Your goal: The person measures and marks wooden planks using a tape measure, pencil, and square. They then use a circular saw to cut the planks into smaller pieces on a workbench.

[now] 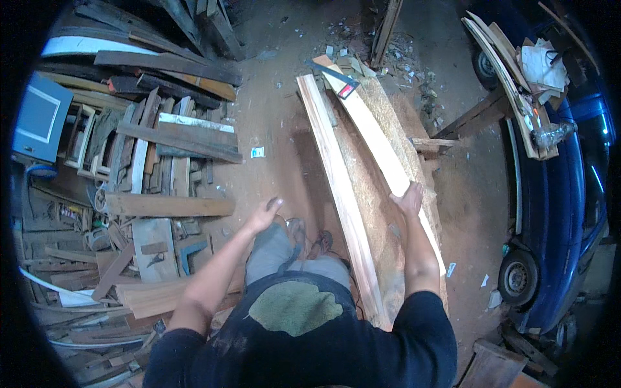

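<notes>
My right hand point(409, 199) is closed over the edge of a pale, freshly cut plank point(375, 140) lying lengthwise on a workbench. A try square point(346, 89) with a dark blade rests across that plank's far end. Nearer to me, a second plank point(335, 169) with reddish-brown streaks runs along the bench's left side. My left hand point(264, 216) is held above my thigh, away from both planks. Its fingers are curled together around something small and dark that I cannot make out.
Sawdust covers the workbench point(388, 123) between and beside the planks. Stacked old boards point(181, 139) and offcuts fill the left side. A blue vehicle point(550, 194) stands at the right, with a loaded wooden shelf point(517, 84) beside it. A wooden post point(386, 32) rises beyond the bench.
</notes>
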Tool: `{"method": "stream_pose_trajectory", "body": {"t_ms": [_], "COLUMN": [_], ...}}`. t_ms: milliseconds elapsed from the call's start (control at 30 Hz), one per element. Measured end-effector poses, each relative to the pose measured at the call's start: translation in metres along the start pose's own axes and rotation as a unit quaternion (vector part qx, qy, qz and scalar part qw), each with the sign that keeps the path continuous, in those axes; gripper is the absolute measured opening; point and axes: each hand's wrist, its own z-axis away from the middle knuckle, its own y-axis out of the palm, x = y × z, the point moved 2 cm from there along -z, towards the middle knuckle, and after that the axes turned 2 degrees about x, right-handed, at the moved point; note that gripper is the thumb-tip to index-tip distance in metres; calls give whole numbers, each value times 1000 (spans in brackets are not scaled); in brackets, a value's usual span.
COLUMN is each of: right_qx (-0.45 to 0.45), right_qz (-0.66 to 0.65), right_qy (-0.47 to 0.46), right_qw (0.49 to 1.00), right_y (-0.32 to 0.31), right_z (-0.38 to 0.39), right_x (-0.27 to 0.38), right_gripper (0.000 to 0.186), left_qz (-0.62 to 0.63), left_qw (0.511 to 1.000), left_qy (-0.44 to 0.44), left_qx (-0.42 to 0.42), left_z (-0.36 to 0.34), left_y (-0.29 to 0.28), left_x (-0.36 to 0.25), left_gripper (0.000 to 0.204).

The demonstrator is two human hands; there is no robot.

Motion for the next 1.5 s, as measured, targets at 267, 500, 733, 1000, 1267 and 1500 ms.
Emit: {"method": "stream_pose_trajectory", "body": {"t_ms": [267, 500, 733, 1000, 1267, 1500], "right_qx": [-64, -109, -59, -52, -75, -83], "right_qz": [-62, -70, -74, -53, -43, -61], "right_qy": [-18, 7, 39, 6, -8, -42], "right_qw": [996, 992, 995, 997, 996, 994], "right_y": [-15, -63, -31, 18, 70, 93], "right_z": [62, 137, 167, 183, 186, 174], "right_x": [19, 121, 154, 146, 144, 158], "right_gripper": [85, 78, 84, 84, 88, 88], "left_qz": [-167, -328, -292, -58, 108, 174], "left_qw": [956, 900, 928, 962, 983, 952], "left_qy": [234, 270, 230, 156, 12, 96], "left_qx": [-63, -99, -12, -217, -145, -231], "left_z": [-241, -339, -364, -262, -159, -140], "left_y": [-24, -18, -40, -37, 80, 170], "left_x": [-212, -278, -208, -95, -10, -26], "left_gripper": [64, 73, 56, 70, 56, 69]}}
